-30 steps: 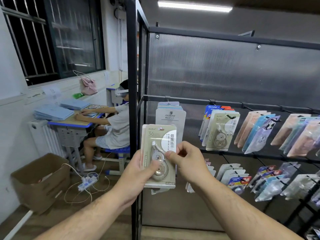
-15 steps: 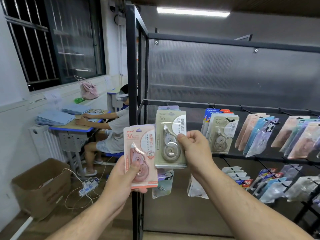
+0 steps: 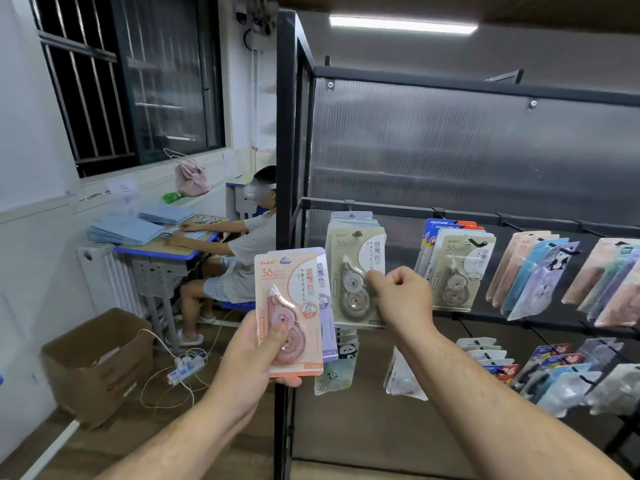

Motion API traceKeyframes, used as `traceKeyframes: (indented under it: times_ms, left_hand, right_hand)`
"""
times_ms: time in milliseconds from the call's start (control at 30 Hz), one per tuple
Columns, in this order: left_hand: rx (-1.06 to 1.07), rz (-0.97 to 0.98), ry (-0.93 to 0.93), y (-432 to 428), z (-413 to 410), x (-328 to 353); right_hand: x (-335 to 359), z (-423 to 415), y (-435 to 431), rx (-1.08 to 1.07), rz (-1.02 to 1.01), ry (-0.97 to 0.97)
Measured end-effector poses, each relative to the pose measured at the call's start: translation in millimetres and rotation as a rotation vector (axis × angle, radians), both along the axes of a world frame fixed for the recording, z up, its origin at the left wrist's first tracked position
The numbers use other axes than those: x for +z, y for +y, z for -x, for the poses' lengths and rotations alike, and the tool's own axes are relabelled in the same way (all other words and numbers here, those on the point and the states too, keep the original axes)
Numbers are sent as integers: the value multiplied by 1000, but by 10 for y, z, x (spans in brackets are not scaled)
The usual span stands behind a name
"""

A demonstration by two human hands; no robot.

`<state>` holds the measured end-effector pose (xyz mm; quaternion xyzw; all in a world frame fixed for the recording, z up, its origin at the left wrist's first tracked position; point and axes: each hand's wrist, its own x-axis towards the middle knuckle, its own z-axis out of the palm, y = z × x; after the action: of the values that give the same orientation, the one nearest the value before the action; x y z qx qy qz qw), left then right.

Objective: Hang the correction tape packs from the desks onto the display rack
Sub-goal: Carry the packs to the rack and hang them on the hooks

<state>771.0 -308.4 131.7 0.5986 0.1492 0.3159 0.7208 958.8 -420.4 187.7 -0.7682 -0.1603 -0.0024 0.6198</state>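
Both hands hold packs before a rack (image 3: 286, 133) hung with rows of packs.
The left hand (image 3: 249, 362) grips a pink pack (image 3: 287, 306) with a purple pack (image 3: 326, 303) behind it. Just right and higher, the right hand (image 3: 401, 299) pinches a beige pack (image 3: 353, 271) at the front of the leftmost row; whether it is hooked is unclear. The floor box's (image 3: 97, 362) contents are unclear. The bench (image 3: 156, 252) beyond carries booklets (image 3: 124, 230).

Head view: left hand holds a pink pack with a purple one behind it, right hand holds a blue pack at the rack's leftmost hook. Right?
Not blue: the head view shows the right hand pinching a beige pack at the leftmost hook. The left hand does hold the pink pack, purple pack behind.
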Motion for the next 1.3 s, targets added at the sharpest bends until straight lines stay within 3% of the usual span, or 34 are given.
traceKeyframes:
  times_ms: [133, 267, 367, 633, 767, 1067, 1300]
  left_hand:
    - [-10, -16, 19, 0, -27, -16]
    - [-32, -34, 17, -36, -88, -5]
    - [-49, -25, 1, -90, -156, 13]
    - [-96, -41, 76, -179, -270, 57]
    - [-76, 8, 102, -176, -261, 106]
    - [29, -81, 137, -76, -194, 78]
    - [61, -22, 153, 24, -61, 79]
  right_hand:
    - [-16, 84, -55, 18, 62, -94]
    - [-20, 381, -130, 247, -39, -118]
    - [-82, 504, -141, 369, 11, -132]
    - [-80, 491, -188, 293, 161, -219]
    - [-56, 369, -211, 266, 70, -144]
    - [-4, 275, -186, 328, -41, -29]
    - [98, 91, -104, 205, -146, 28]
